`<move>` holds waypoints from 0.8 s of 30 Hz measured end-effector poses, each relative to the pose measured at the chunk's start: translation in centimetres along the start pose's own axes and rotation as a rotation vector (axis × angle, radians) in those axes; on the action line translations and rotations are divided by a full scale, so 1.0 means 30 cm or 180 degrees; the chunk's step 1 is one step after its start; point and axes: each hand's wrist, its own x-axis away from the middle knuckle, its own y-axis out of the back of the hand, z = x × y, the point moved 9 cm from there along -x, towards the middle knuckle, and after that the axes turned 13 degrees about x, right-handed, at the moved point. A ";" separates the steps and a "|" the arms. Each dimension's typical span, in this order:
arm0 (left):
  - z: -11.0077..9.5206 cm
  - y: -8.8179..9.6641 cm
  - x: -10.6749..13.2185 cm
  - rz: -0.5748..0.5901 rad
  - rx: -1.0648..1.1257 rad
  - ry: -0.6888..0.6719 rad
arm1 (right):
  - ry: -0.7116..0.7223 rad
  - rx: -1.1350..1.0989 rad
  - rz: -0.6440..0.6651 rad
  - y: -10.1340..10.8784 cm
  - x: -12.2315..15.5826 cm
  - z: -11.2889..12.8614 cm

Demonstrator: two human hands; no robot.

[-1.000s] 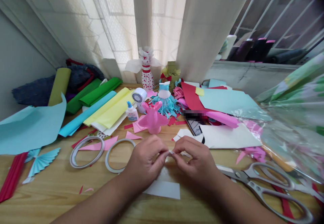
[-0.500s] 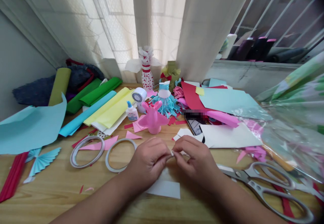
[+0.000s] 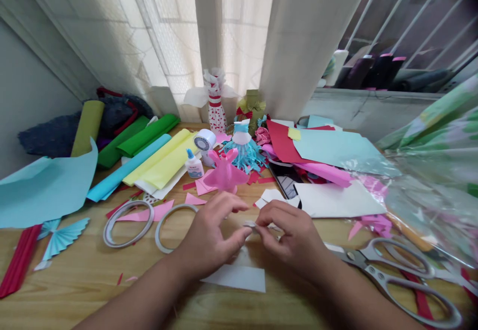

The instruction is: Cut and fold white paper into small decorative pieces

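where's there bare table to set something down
Front left, between the red folded paper and left forearm, barring tiny scraps; smaller, below the white strip, between left and right forearm. Crowded: the back, and right around the scissors.

Two tape rolls (image 3: 157, 235) lie on the table (image 3: 67, 290), left of the person's left hand (image 3: 209, 233); scissors (image 3: 360, 261) lie right of the right hand (image 3: 293, 228). I note a paper strip (image 3: 241, 278) between the forearms (image 3: 336, 275). Behind the hands stands a figure (image 3: 225, 173), a glue bottle (image 3: 194, 168) to its left; paper rolls (image 3: 130, 168) lie farther left. Curtain (image 3: 235, 31) hangs behind.
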 end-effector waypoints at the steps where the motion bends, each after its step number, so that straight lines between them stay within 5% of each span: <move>1: -0.007 -0.009 -0.001 0.0067 -0.0034 -0.0087 | 0.0045 0.0020 -0.0005 0.001 -0.001 0.007; 5: -0.003 -0.015 -0.002 0.0033 0.0042 -0.0134 | 0.0038 -0.0052 -0.0016 -0.001 -0.002 0.007; 14: 0.048 0.009 -0.004 -0.0242 0.0514 0.0484 | -0.0404 -0.0365 0.0090 -0.017 0.004 -0.047; 24: 0.033 -0.016 0.001 -0.0028 0.0033 0.0183 | -0.0060 -0.0176 -0.0009 -0.020 0.005 -0.006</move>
